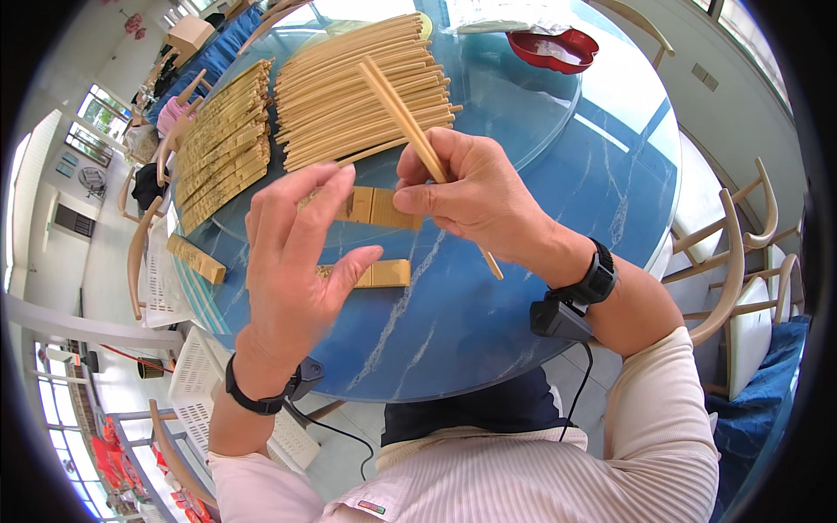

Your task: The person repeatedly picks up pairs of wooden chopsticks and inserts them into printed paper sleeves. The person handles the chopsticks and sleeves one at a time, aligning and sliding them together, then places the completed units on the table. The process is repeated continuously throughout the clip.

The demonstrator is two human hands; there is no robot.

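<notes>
My right hand (475, 196) grips a pair of pale wooden chopsticks (397, 100) that slant up and to the left, their lower tips poking out below the hand. Its fingertips also pinch the right end of a tan paper sleeve (375, 207). My left hand (288, 261) holds the left end of that sleeve, fingers curled over it. A second tan sleeve (384, 275) lies flat on the blue marbled round table (471, 322) just under my left thumb.
On the glass turntable (523, 113) lie a heap of bare chopsticks (349, 96) and rows of sleeved chopsticks (222, 144). A stack of sleeves (196, 259) sits at the left rim, a red dish (554, 48) at the back. White baskets (196, 383) and wooden chairs (741, 261) flank the table.
</notes>
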